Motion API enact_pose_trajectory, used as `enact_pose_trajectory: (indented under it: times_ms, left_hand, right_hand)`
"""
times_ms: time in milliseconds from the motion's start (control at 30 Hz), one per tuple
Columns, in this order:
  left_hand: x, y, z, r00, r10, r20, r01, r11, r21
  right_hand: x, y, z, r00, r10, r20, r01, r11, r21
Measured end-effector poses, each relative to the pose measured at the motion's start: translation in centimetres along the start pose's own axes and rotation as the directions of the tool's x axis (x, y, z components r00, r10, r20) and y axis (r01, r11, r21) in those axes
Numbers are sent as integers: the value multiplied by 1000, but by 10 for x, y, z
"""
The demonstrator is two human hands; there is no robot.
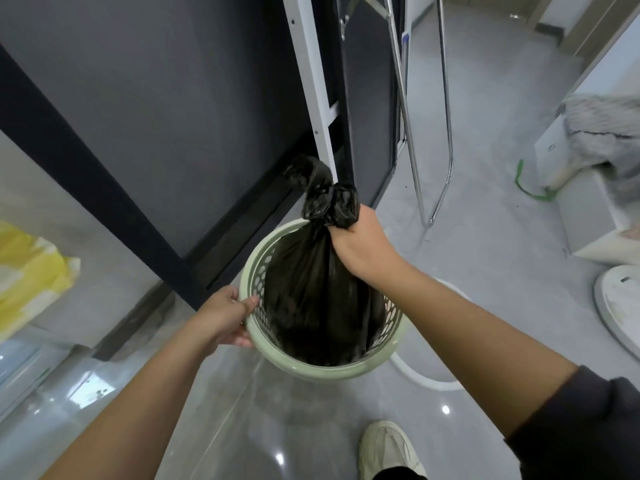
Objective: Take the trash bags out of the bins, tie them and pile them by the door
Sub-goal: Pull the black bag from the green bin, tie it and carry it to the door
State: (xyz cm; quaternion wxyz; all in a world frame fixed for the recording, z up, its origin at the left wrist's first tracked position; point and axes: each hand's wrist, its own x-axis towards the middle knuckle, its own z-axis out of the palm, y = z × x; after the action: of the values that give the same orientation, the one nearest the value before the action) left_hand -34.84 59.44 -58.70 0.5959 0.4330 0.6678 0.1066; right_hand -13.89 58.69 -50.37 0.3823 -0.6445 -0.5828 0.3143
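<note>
A black trash bag (311, 289), knotted at the top, sits partly inside a pale green perforated bin (311, 370) in the middle of the head view. My right hand (360, 240) is closed around the bag's neck just below the knot, above the bin's far rim. My left hand (227, 317) grips the bin's left rim, thumb over the edge. The bag's lower half is hidden inside the bin.
A dark panel with a black frame (145, 133) stands to the left behind the bin. Chrome rack legs (433, 168) rise behind it. A white fan base (620, 313) and a white box with a grey cloth (602, 140) lie right. My shoe (388, 448) is below.
</note>
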Motion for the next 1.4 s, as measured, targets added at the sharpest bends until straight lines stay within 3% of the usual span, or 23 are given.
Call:
enact_pose_trajectory:
  times_ms: [167, 333, 467, 733, 1200, 1267, 1400]
  left_hand:
    - [0, 9, -13, 997, 1, -77, 1, 999, 33]
    - [15, 16, -29, 964, -10, -265, 35, 995, 90]
    - [16, 27, -32, 927, 37, -373, 56, 971, 234]
    - [16, 27, -33, 900, 88, -428, 66, 941, 331]
    - [29, 21, -34, 828, 111, -549, 134, 912, 387]
    - [28, 21, -29, 824, 112, -555, 141, 909, 392]
    - [24, 23, -15, 831, 47, -554, 207, 899, 386]
  right_hand:
    - [2, -34, -34, 992, 6, -125, 3, 997, 71]
    - [-15, -63, -61, 964, 76, -254, -15, 973, 232]
    - [-32, -83, -82, 921, 125, -369, 10, 939, 344]
    - [-66, -101, -102, 888, 115, -446, 66, 927, 369]
    - [-109, -101, -135, 819, 158, -552, 47, 940, 338]
    - [-111, -92, -136, 832, 197, -518, -20, 945, 327]
    - [-114, -57, -130, 859, 257, -443, -230, 967, 114]
